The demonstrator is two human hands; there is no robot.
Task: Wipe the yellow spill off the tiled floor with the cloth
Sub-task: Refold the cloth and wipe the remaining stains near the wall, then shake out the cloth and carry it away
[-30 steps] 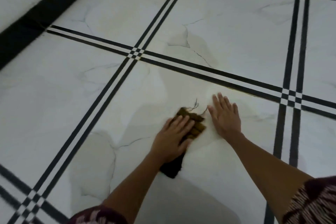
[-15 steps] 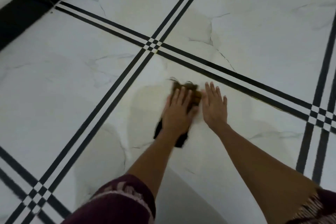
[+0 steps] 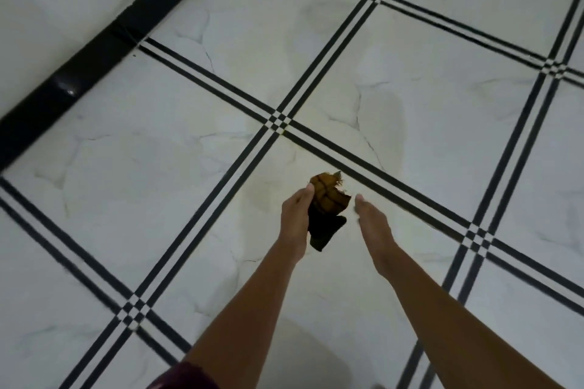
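A dark cloth (image 3: 327,208), stained yellow-brown at its far end, hangs bunched in my left hand (image 3: 295,218), lifted off the white tiled floor (image 3: 158,174). My right hand (image 3: 374,223) is beside it on the right, fingers straight and together, holding nothing and a little apart from the cloth. A faint yellowish smear (image 3: 268,196) shows on the tile just left of the cloth and along the black grout lines (image 3: 279,121) beyond it.
A black skirting strip (image 3: 94,50) runs along the white wall at the upper left. Black double lines cross the floor in a grid. A maroon patterned sleeve or garment (image 3: 186,377) shows at the bottom edge.
The left hand went from pressing the cloth flat on the tile to lifting it bunched off the floor. The right hand came off the floor. The camera rose and the view widened.
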